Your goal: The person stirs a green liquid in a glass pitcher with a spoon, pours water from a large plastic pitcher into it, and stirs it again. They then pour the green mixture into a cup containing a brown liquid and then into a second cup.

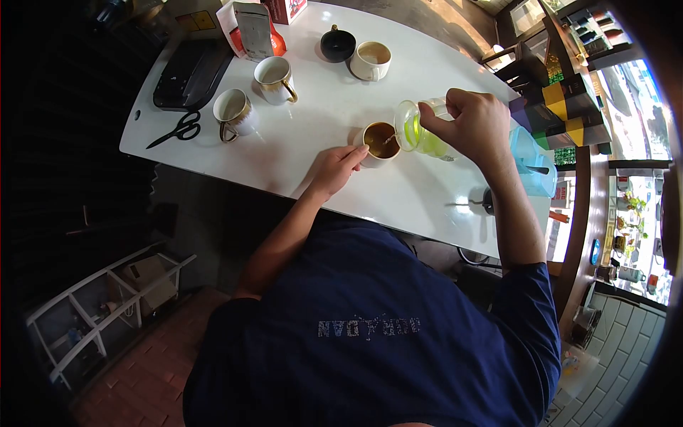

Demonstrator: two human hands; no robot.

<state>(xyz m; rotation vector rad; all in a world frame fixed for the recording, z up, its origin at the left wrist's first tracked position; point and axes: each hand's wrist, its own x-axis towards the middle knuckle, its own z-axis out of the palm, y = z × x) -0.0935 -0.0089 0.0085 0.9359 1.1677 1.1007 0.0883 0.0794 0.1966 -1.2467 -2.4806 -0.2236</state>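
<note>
My left hand [336,172] is closed on the side of a mug [377,163] that stands upright on the white table. Brown liquid shows inside it. Above the table to the right, my right hand [475,128] grips a clear glass pitcher [408,122] with a green tint. The pitcher is tilted left, its mouth at the mug's rim, and a thin stream runs from it into the mug. How my right fingers wrap the handle is partly hidden.
Two white-and-gold mugs [235,114] stand to the left, with black scissors [178,130] and a black scale-like device [192,75] beyond. A black cup [338,45] and a cream mug [371,61] sit at the back. A light-blue container [530,164] is at right.
</note>
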